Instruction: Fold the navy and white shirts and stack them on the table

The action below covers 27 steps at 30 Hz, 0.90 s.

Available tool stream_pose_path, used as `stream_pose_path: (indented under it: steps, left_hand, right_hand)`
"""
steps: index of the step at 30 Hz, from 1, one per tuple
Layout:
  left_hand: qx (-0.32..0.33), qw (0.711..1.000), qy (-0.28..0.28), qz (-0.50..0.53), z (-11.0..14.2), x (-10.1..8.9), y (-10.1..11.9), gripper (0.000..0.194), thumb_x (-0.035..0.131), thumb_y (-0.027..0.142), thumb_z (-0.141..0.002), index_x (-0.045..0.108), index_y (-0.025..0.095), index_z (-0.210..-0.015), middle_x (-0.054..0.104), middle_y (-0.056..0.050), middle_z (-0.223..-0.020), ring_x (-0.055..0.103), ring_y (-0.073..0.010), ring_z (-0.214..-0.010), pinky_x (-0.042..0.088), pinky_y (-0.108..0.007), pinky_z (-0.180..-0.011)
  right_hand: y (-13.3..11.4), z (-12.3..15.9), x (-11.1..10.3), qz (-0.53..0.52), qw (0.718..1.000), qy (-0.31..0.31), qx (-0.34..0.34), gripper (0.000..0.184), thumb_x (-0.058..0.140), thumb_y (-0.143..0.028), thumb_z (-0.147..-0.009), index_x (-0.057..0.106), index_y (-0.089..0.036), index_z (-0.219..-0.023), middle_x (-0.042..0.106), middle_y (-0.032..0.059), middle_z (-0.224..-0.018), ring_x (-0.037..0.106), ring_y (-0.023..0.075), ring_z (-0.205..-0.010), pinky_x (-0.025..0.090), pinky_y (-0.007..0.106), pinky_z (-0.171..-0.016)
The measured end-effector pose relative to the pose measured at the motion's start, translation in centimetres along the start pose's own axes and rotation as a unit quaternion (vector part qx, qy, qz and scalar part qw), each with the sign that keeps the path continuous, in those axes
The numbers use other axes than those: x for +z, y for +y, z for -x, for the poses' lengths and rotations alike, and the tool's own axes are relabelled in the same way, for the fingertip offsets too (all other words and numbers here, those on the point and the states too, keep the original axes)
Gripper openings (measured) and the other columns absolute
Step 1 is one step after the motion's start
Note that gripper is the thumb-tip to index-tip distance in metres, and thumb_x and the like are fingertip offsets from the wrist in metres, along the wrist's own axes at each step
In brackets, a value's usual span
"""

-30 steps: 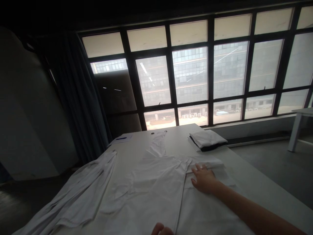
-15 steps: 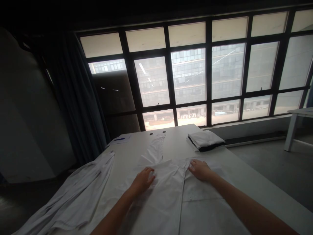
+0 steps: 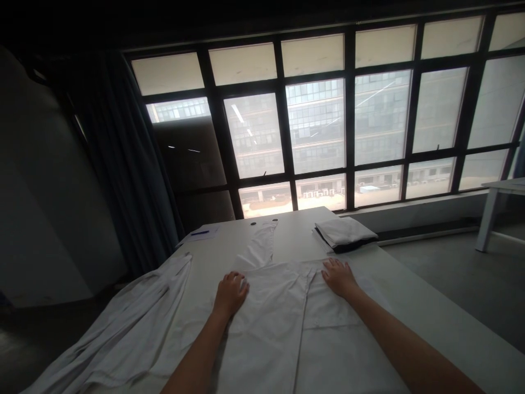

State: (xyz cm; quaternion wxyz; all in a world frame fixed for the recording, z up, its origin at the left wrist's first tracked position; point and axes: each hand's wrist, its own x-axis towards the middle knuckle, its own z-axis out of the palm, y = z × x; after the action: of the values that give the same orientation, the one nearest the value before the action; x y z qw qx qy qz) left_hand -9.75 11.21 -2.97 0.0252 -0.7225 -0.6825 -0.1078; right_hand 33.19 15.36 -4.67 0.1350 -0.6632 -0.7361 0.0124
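White and lightly wrinkled, a fabric garment lies spread across the near part of the smooth white counter. The left hand rests on its left side, fingers loosely bent, and I cannot tell whether they pinch any cloth, while the right hand lies open near its far edge, fingers spread and gripping nothing. A folded white-and-black cloth stack sits beyond the right hand.
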Motion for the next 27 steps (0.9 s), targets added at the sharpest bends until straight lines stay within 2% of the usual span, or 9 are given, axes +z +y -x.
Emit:
stream_pose_path:
  steps: [3, 6, 8, 11, 14, 17, 20, 22, 27]
  left_hand:
    - [0.027, 1.000, -0.004, 0.002, 0.7, 0.1, 0.0, 0.052, 0.032, 0.051, -0.101, 0.057, 0.025, -0.138, 0.053, -0.008, -0.149, 0.045, -0.0246, -0.138, 0.029, -0.039, -0.115]
    - [0.035, 0.999, -0.030, 0.001, 1.2, 0.6, -0.4, 0.064, 0.036, 0.062, -0.097, 0.049, 0.025, -0.148, 0.042, -0.007, -0.158, 0.035, -0.0272, -0.146, 0.023, -0.044, -0.120]
    - [0.032, 0.998, -0.048, -0.001, 1.4, 1.0, -0.7, 0.074, 0.036, 0.070, -0.094, 0.041, 0.026, -0.153, 0.034, -0.007, -0.162, 0.027, -0.0314, -0.150, 0.018, -0.052, -0.121]
    - [0.024, 0.998, -0.058, -0.005, 1.3, 1.4, -0.9, 0.080, 0.034, 0.076, -0.091, 0.036, 0.028, -0.156, 0.027, -0.007, -0.164, 0.021, -0.0355, -0.151, 0.015, -0.059, -0.119]
    - [0.014, 0.999, -0.039, -0.009, 1.1, 1.2, -0.8, 0.077, 0.036, 0.072, -0.093, 0.039, 0.026, -0.154, 0.024, -0.011, -0.165, 0.021, -0.0378, -0.151, 0.016, -0.061, -0.118]
    - [0.014, 1.000, 0.001, -0.011, 1.2, 0.6, -0.4, 0.066, 0.034, 0.057, -0.099, 0.041, 0.018, -0.152, 0.026, -0.015, -0.164, 0.023, -0.0352, -0.150, 0.018, -0.054, -0.119]
    - [0.039, 0.999, 0.006, -0.007, 1.8, 0.2, -0.1, 0.054, 0.029, 0.047, -0.103, 0.050, 0.023, -0.146, 0.045, -0.011, -0.155, 0.038, -0.0277, -0.144, 0.025, -0.044, -0.118]
    - [0.052, 0.999, -0.014, -0.004, 2.4, 0.2, -0.3, 0.053, 0.033, 0.051, -0.101, 0.053, 0.028, -0.143, 0.049, -0.007, -0.153, 0.041, -0.0265, -0.142, 0.027, -0.043, -0.118]
    - [0.033, 0.997, -0.065, -0.009, 3.8, 0.0, -2.5, 0.070, 0.035, 0.069, -0.095, 0.040, 0.031, -0.153, 0.032, -0.005, -0.163, 0.025, -0.0337, -0.151, 0.018, -0.055, -0.119]
  right_hand:
    - [-0.7, 0.8, -0.9, -0.008, 0.999, 0.027, -0.018, 0.045, 0.034, -0.028, -0.098, 0.057, -0.016, -0.135, 0.054, 0.0192, -0.142, 0.046, 0.0310, -0.131, 0.026, 0.049, -0.110]
    - [-2.0, 2.0, -1.1, -0.024, 0.997, 0.022, -0.070, 0.041, 0.039, -0.035, -0.098, 0.061, -0.023, -0.131, 0.059, 0.0138, -0.137, 0.050, 0.0277, -0.128, 0.030, 0.042, -0.109]
    - [-3.0, 2.8, -0.7, -0.034, 0.994, 0.002, -0.103, 0.050, 0.042, -0.050, -0.097, 0.055, -0.028, -0.140, 0.053, 0.0103, -0.147, 0.044, 0.0291, -0.135, 0.027, 0.046, -0.112]
    - [-4.1, 3.6, 0.2, -0.042, 0.989, -0.062, -0.126, 0.074, 0.034, -0.072, -0.093, 0.038, -0.030, -0.154, 0.032, 0.0102, -0.163, 0.023, 0.0353, -0.149, 0.010, 0.059, -0.117]
    - [-4.5, 3.4, 0.6, -0.043, 0.985, -0.111, -0.124, 0.085, 0.026, -0.078, -0.091, 0.027, -0.026, -0.159, 0.019, 0.0112, -0.167, 0.010, 0.0360, -0.153, 0.000, 0.062, -0.117]
    - [-4.6, 2.7, 0.5, -0.042, 0.985, -0.109, -0.124, 0.085, 0.025, -0.077, -0.091, 0.026, -0.027, -0.159, 0.017, 0.0108, -0.167, 0.009, 0.0346, -0.153, -0.001, 0.061, -0.118]
    - [-4.7, 2.0, 0.5, -0.042, 0.985, -0.101, -0.131, 0.083, 0.024, -0.076, -0.092, 0.027, -0.027, -0.159, 0.019, 0.0109, -0.167, 0.011, 0.0342, -0.153, 0.000, 0.060, -0.118]
    - [-4.8, 1.5, 0.6, -0.042, 0.985, -0.101, -0.136, 0.083, 0.024, -0.076, -0.092, 0.027, -0.026, -0.159, 0.019, 0.0113, -0.167, 0.011, 0.0344, -0.153, 0.000, 0.060, -0.118]
    - [-6.1, 0.7, 1.1, -0.046, 0.982, -0.108, -0.149, 0.084, 0.025, -0.075, -0.092, 0.026, -0.024, -0.159, 0.018, 0.0122, -0.167, 0.011, 0.0340, -0.153, -0.001, 0.060, -0.118]
